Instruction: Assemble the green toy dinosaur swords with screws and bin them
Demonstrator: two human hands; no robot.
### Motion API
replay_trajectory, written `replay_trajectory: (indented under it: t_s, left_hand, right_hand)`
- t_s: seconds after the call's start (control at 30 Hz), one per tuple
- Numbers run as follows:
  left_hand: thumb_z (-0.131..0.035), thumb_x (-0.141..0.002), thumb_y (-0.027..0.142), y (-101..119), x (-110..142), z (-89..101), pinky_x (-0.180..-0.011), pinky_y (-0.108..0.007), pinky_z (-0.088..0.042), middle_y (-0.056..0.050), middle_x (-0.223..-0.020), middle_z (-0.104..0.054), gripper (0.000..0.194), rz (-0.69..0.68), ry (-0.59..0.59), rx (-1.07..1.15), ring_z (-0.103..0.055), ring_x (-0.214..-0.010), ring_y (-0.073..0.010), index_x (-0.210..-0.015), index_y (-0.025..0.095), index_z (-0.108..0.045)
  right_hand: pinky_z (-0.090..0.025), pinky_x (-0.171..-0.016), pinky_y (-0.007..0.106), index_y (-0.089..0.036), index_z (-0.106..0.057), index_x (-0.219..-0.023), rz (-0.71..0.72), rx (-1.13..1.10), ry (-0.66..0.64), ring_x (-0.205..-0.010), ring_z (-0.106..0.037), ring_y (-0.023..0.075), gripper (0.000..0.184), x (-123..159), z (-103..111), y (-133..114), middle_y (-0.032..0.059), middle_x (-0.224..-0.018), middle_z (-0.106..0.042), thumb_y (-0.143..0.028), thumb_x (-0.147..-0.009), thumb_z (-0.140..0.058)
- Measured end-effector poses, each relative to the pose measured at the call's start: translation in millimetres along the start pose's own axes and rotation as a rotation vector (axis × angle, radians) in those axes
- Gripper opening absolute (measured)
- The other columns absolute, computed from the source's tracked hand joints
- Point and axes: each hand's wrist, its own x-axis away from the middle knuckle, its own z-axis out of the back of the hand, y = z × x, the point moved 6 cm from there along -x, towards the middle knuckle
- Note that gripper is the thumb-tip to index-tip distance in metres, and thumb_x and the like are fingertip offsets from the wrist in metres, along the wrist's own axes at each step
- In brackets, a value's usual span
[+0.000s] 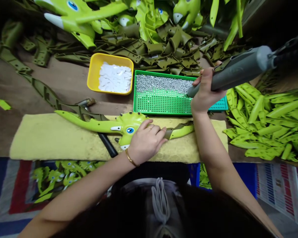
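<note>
Holding a green plastic dinosaur head (129, 124) on a yellow felt pad (64, 142), the left hand (146, 142) lies flat, fingers together; beyond the pad, the right hand (205, 94) clamps its fingers on a grey electric screwdriver (238, 69) over a green screw tray (164, 105).

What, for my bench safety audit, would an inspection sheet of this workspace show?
Surface: brown wooden workbench with a yellow felt pad along its near edge.
Job's things: green plastic dinosaur-head toy piece on the pad; green tray of silver screws; yellow tub of white pieces.
Clutter: heaped olive plastic parts; lime-green parts at right.
Grippers: left hand presses the toy piece; right hand grips a grey electric screwdriver.
Cables: black lead from the screwdriver's rear, running up out of view.
Surroundings: more green toy parts below the bench, on a patterned mat.
</note>
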Motion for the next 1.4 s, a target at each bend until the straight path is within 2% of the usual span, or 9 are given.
replay_trajectory:
  t_s: [0.1, 0.27, 0.37, 0.5, 0.6, 0.7, 0.93, 1.17, 1.4]
  left_hand:
    - [-0.058, -0.09, 0.03, 0.3, -2.1, 1.3, -0.094, -0.043, -0.046, -0.007, -0.084, -0.071, 0.028, -0.011, 0.01, 0.005, -0.065, -0.08, -0.0205, -0.108, 0.01, -0.068]
    - [-0.057, -0.092, 0.032, 1.6, -7.9, 1.2, -0.096, -0.041, -0.045, -0.006, -0.083, -0.071, 0.029, -0.023, 0.019, -0.002, -0.065, -0.078, -0.0185, -0.108, 0.011, -0.068]
    - [-0.057, -0.092, 0.033, 2.3, -9.5, -0.1, -0.095, -0.041, -0.045, -0.006, -0.083, -0.071, 0.03, -0.018, 0.017, -0.025, -0.066, -0.078, -0.0192, -0.108, 0.011, -0.068]
    - [-0.055, -0.093, 0.035, 1.9, -10.0, -3.2, -0.095, -0.042, -0.045, -0.006, -0.082, -0.072, 0.03, -0.001, -0.023, -0.024, -0.066, -0.078, -0.0199, -0.107, 0.012, -0.069]
    - [-0.053, -0.093, 0.035, 1.0, -10.1, -5.0, -0.095, -0.042, -0.044, -0.007, -0.083, -0.072, 0.031, 0.012, -0.062, -0.011, -0.066, -0.078, -0.02, -0.108, 0.013, -0.069]
    - [-0.054, -0.093, 0.035, 1.3, -10.2, -4.7, -0.095, -0.043, -0.043, -0.008, -0.083, -0.072, 0.031, 0.012, -0.062, -0.002, -0.066, -0.079, -0.0206, -0.108, 0.012, -0.069]
    - [-0.055, -0.092, 0.034, 3.5, -9.0, -4.8, -0.095, -0.043, -0.045, -0.007, -0.08, -0.071, 0.031, -0.002, -0.017, -0.023, -0.065, -0.078, -0.0206, -0.106, 0.011, -0.069]
    - [-0.055, -0.092, 0.032, 3.3, -9.1, -2.7, -0.095, -0.041, -0.045, -0.007, -0.082, -0.071, 0.028, -0.009, -0.014, -0.032, -0.065, -0.078, -0.0186, -0.107, 0.012, -0.068]
    - [-0.057, -0.091, 0.031, 4.0, -8.3, -2.1, -0.094, -0.041, -0.046, -0.007, -0.08, -0.07, 0.028, -0.013, 0.016, -0.033, -0.065, -0.077, -0.0191, -0.106, 0.011, -0.068]
  right_hand:
    - [-0.049, -0.048, 0.024, -0.028, -0.052, -0.108, -0.01, -0.024, -0.064, -0.05, -0.053, 0.0048, 0.027, 1.4, -1.1, 0.0, -0.0034, -0.083, -0.051, -0.043, -0.087, -0.058]
    - [-0.048, -0.047, 0.026, -0.025, -0.057, -0.1, 0.028, 0.029, 0.002, -0.048, -0.053, 0.0071, 0.022, -5.3, -0.8, -14.8, -0.0027, -0.081, -0.055, -0.039, -0.083, -0.062]
    - [-0.042, -0.041, 0.022, -0.027, -0.056, -0.104, 0.081, -0.077, 0.013, -0.044, -0.048, 0.0048, 0.026, -5.1, 7.4, -45.4, -0.0037, -0.08, -0.059, -0.042, -0.083, -0.062]
    - [-0.042, -0.038, 0.021, -0.033, -0.059, -0.107, 0.016, -0.163, -0.183, -0.042, -0.047, 0.0044, 0.029, 17.4, 17.1, -91.0, -0.0066, -0.078, -0.062, -0.047, -0.082, -0.065]
    - [-0.046, -0.04, 0.021, -0.036, -0.063, -0.105, -0.066, -0.18, -0.263, -0.044, -0.05, 0.0046, 0.027, 40.5, 23.1, -109.4, -0.0077, -0.08, -0.063, -0.046, -0.08, -0.068]
    - [-0.047, -0.042, 0.02, -0.036, -0.063, -0.106, -0.088, -0.199, -0.289, -0.045, -0.051, 0.0037, 0.028, 56.1, 26.1, -107.3, -0.0076, -0.08, -0.063, -0.044, -0.08, -0.069]
    - [-0.048, -0.047, 0.023, -0.035, -0.06, -0.112, -0.144, -0.123, -0.428, -0.051, -0.052, 0.0073, 0.041, 79.0, 28.2, -68.3, -0.0048, -0.075, -0.058, -0.045, -0.075, -0.072]
    - [-0.042, -0.038, 0.021, -0.037, -0.063, -0.104, -0.092, -0.098, -0.305, -0.041, -0.046, 0.0054, 0.028, 52.1, 22.8, -94.5, -0.0051, -0.079, -0.062, -0.049, -0.079, -0.065]
    - [-0.042, -0.038, 0.021, -0.033, -0.066, -0.101, -0.143, -0.17, -0.296, -0.042, -0.049, 0.0058, 0.024, 56.9, 22.7, -90.9, -0.0038, -0.077, -0.063, -0.041, -0.078, -0.067]
